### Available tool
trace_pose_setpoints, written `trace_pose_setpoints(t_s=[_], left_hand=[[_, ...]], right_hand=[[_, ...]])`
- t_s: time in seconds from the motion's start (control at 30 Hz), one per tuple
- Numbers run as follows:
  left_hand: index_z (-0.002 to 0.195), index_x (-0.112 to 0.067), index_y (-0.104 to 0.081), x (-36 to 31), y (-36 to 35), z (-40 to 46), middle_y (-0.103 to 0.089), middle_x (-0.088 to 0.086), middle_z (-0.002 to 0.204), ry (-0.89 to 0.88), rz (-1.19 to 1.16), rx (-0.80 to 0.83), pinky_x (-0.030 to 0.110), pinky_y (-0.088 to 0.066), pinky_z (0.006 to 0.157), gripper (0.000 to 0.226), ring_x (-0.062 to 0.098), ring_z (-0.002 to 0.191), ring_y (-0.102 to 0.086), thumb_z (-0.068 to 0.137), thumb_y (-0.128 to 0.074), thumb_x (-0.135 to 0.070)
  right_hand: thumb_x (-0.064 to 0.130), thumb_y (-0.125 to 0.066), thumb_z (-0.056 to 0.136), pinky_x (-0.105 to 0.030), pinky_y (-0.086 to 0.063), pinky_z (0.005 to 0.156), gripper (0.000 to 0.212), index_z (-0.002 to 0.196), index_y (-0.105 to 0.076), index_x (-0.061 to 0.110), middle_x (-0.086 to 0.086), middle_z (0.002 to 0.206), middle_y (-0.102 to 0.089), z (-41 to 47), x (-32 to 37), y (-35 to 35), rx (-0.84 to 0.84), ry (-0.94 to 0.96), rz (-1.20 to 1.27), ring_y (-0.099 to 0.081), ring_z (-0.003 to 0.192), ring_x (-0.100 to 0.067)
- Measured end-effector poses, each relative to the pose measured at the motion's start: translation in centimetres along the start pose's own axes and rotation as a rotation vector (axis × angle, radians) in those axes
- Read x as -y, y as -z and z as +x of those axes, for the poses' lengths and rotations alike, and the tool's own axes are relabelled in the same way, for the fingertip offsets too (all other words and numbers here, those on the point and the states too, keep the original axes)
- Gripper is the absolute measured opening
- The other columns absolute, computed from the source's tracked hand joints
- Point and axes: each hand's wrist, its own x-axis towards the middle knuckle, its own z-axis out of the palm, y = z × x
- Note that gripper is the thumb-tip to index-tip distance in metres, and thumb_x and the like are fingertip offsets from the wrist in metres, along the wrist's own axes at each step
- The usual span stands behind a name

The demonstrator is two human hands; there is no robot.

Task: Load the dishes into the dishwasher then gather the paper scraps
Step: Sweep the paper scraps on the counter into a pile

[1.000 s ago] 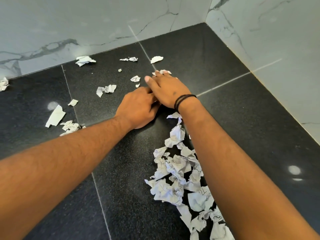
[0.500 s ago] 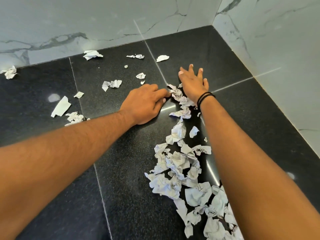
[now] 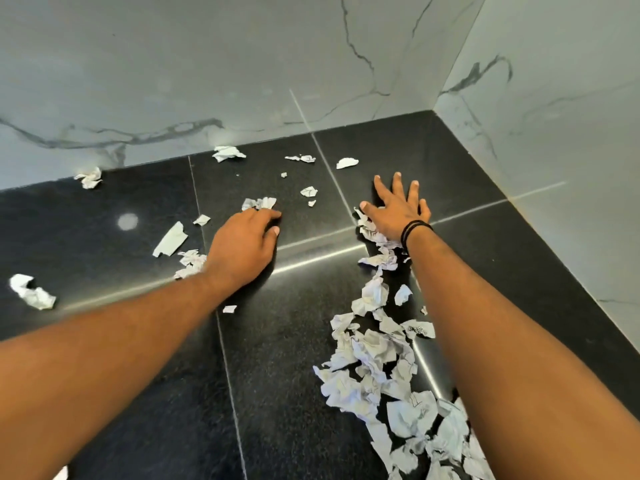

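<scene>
A long pile of crumpled white paper scraps [image 3: 375, 355] runs from the lower right up the black stone counter [image 3: 284, 358] to my right wrist. My right hand [image 3: 396, 206] lies flat with spread fingers on the counter near the back corner, its heel against the top of the pile. My left hand [image 3: 244, 244] rests palm down with loosely bent fingers, fingertips touching a small crumpled scrap [image 3: 259, 203]. More loose scraps lie by the left wrist [image 3: 189, 262] and a flat strip [image 3: 170, 239] lies farther left.
Scattered scraps sit near the back wall [image 3: 228, 153], [image 3: 347, 163], [image 3: 89, 177] and at the far left [image 3: 32, 292]. Marble walls [image 3: 207, 71] close the counter at the back and on the right, meeting in a corner.
My left hand slid left and away from the right hand onto a small scrap. My right hand stayed flat by the pile's top. The view tilted up and shows more wall.
</scene>
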Motion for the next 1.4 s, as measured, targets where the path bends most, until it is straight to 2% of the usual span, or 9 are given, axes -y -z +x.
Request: trace_pose_setpoints(t_s=[0.23, 0.33, 0.4, 0.5, 0.73, 0.93, 1.07, 1.27, 1.4], left_hand=[[0.118, -0.020, -0.057, 0.5, -0.7, -0.3, -0.063, 0.005, 0.108, -0.002, 0.043, 0.022, 0.042, -0.048, 0.075, 0.020, 0.029, 0.097, -0.057, 0.103, -0.045, -0.027], [0.116, -0.021, -0.057, 0.3, -0.5, -0.2, -0.062, 0.002, 0.105, 0.000, 0.042, 0.014, 0.039, -0.046, 0.071, 0.019, 0.026, 0.095, -0.057, 0.104, -0.044, -0.028], [0.116, -0.021, -0.056, 0.3, -0.6, -0.2, -0.062, 0.002, 0.105, 0.000, 0.046, 0.024, 0.039, -0.045, 0.070, 0.019, 0.026, 0.095, -0.057, 0.104, -0.043, -0.029], [0.117, -0.021, -0.057, 0.4, -0.5, -0.2, -0.062, 0.002, 0.106, 0.005, 0.050, 0.024, 0.039, -0.046, 0.071, 0.021, 0.026, 0.096, -0.057, 0.103, -0.044, -0.029], [0.119, -0.022, -0.056, 0.3, -0.5, -0.2, -0.063, 0.002, 0.106, 0.006, 0.071, 0.036, 0.041, -0.049, 0.073, 0.026, 0.025, 0.096, -0.058, 0.104, -0.038, -0.033], [0.119, -0.022, -0.055, 0.4, -0.6, -0.3, -0.061, 0.000, 0.106, 0.008, 0.057, 0.028, 0.039, -0.048, 0.071, 0.022, 0.023, 0.095, -0.057, 0.105, -0.041, -0.030], [0.119, -0.021, -0.055, 0.3, -0.5, -0.3, -0.061, 0.002, 0.105, -0.001, 0.062, 0.024, 0.038, -0.047, 0.070, 0.023, 0.023, 0.093, -0.056, 0.105, -0.040, -0.031], [0.112, -0.018, -0.053, 0.3, -0.4, -0.2, -0.060, 0.006, 0.101, -0.012, 0.090, 0.022, 0.039, -0.043, 0.068, 0.020, 0.027, 0.091, -0.056, 0.104, -0.042, -0.032], [0.115, -0.019, -0.054, 0.2, -0.3, -0.2, -0.060, 0.005, 0.103, -0.017, 0.090, 0.029, 0.037, -0.042, 0.069, 0.023, 0.026, 0.093, -0.055, 0.104, -0.039, -0.032]], right_hand=[[0.057, -0.052, 0.095, -0.053, -0.002, 0.122, 0.075, 0.158, -0.015, 0.039, 0.004, 0.168, 0.006, 0.3, -0.2, 0.6, 0.025, 0.010, 0.032, 0.011, 0.154, -0.029], [0.048, -0.061, 0.089, -0.061, -0.026, 0.117, 0.057, 0.140, -0.050, 0.025, -0.009, 0.157, -0.034, 0.2, 1.5, 1.5, 0.025, 0.027, 0.012, -0.023, 0.148, -0.038], [0.037, -0.056, 0.090, -0.059, -0.033, 0.112, 0.039, 0.123, -0.059, 0.018, -0.008, 0.139, -0.052, -1.1, 4.1, 0.8, -0.144, 0.121, -0.038, -0.037, 0.140, -0.037], [0.025, -0.046, 0.098, -0.053, -0.025, 0.116, 0.044, 0.141, -0.048, 0.014, -0.006, 0.156, -0.039, -2.9, 8.5, -1.2, -0.306, 0.360, -0.135, -0.025, 0.147, -0.031], [0.016, -0.036, 0.103, -0.045, -0.014, 0.125, 0.060, 0.159, -0.017, 0.011, -0.005, 0.168, -0.006, -3.4, 9.8, -5.5, -0.054, 0.381, -0.235, -0.006, 0.155, -0.027], [0.019, -0.038, 0.100, -0.045, -0.019, 0.123, 0.060, 0.157, -0.023, 0.010, -0.007, 0.167, -0.012, -10.7, 6.8, -5.9, -0.038, 0.296, -0.257, -0.013, 0.153, -0.030], [0.016, -0.041, 0.095, -0.045, -0.039, 0.108, 0.034, 0.125, -0.059, 0.011, -0.009, 0.142, -0.053, -9.8, 8.4, -3.9, -0.156, 0.282, -0.232, -0.048, 0.129, -0.033], [0.018, -0.044, 0.102, -0.050, -0.018, 0.123, 0.065, 0.159, -0.015, 0.011, -0.005, 0.168, -0.002, -0.1, 13.5, -3.0, -0.141, 0.408, -0.145, -0.001, 0.154, -0.034], [0.028, -0.035, 0.107, -0.052, -0.012, 0.124, 0.061, 0.160, -0.009, 0.013, -0.002, 0.169, 0.003, 3.6, 14.0, -4.0, -0.064, 0.354, -0.194, 0.003, 0.154, -0.030]])
